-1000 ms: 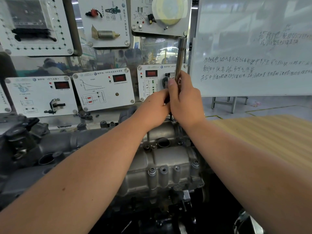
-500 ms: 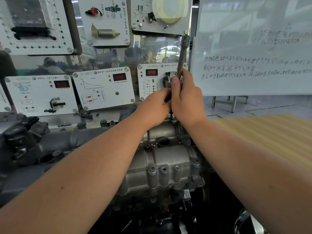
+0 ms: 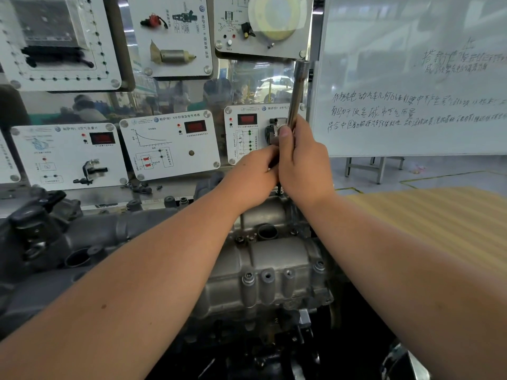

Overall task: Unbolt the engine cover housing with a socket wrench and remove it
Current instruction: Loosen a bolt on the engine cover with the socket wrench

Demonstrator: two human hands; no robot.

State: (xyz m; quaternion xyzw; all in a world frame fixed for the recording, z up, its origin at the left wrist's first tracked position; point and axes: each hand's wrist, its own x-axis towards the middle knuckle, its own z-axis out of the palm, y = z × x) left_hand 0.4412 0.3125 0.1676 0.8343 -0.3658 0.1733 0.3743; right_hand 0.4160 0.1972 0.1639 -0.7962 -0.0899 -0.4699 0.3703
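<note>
Steel socket wrench (image 3: 297, 91) gripped by both hands, above engine cover housing (image 3: 277, 259).

Display panels (image 3: 170, 145) and whiteboard (image 3: 411, 91) crowd behind the wrench (image 3: 297, 91).

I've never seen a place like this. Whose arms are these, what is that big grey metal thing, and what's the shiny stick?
The picture comes from a camera worn on a person's head, so you see their own two arms. The big grey lump is a car engine, and its pale metal lid is the engine cover. The right hand grips a shiny wrench that points upward; it is for loosening bolts. The left hand curls around the tool's lower end. Behind hang teaching panels with car parts, and a whiteboard stands to the right.
</note>
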